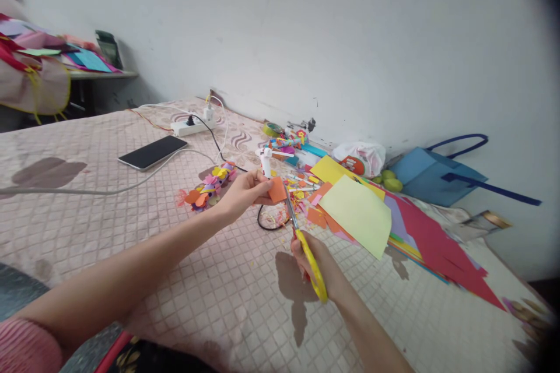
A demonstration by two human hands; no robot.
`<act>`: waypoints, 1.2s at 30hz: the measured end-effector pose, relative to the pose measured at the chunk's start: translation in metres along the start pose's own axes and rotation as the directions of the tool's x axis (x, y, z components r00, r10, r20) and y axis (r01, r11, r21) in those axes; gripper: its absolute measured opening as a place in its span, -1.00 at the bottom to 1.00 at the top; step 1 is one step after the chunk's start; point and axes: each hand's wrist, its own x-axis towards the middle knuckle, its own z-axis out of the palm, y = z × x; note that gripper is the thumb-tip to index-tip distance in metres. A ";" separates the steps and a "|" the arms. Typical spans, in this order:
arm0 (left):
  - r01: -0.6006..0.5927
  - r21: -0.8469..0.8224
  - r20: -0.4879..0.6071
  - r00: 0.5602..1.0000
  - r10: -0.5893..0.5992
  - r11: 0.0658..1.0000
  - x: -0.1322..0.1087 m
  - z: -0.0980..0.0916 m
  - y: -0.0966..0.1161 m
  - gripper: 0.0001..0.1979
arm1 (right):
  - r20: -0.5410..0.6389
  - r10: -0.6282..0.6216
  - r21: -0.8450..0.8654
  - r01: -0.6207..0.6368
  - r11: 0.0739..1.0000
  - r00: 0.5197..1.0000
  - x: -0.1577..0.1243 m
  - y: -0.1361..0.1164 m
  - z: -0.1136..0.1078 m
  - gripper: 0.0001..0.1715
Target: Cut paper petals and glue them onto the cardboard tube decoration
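Note:
Between the thumb and fingers of my left hand [247,189] is a small piece of orange paper [277,190]. My right hand [321,262] grips a pair of scissors [311,259] with yellow handles. The metal blades point away from me, and their tips are at the right edge of the orange paper; whether they touch it I cannot tell. Just behind my left hand stands a white glue gun [266,163]. Left of that hand lies a cluster of colourful paper flowers [210,186]. Small paper scraps [301,189] are scattered beyond the scissors.
Sheets of coloured paper, a pale yellow one [359,213] on top, lie to the right. Behind them are a blue bag [437,175] and a white plastic bag [361,157]. A phone [153,152], a power strip [192,126] and cables are at the left.

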 end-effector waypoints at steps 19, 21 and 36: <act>0.037 -0.032 0.004 0.999 -0.037 0.999 0.000 0.000 0.001 -0.76 | 0.151 -0.068 0.239 0.030 0.971 0.986 -0.005 0.005 -0.003 -0.44; 0.040 -0.028 0.004 0.999 -0.040 0.999 0.000 0.000 0.001 -0.76 | 0.173 -0.059 0.255 0.013 0.967 0.983 -0.006 0.005 -0.003 -0.44; 0.030 -0.010 -0.007 1.000 -0.030 0.999 0.000 0.000 -0.001 -0.77 | 0.097 -0.054 0.088 0.045 0.995 0.994 -0.005 -0.009 -0.007 -0.43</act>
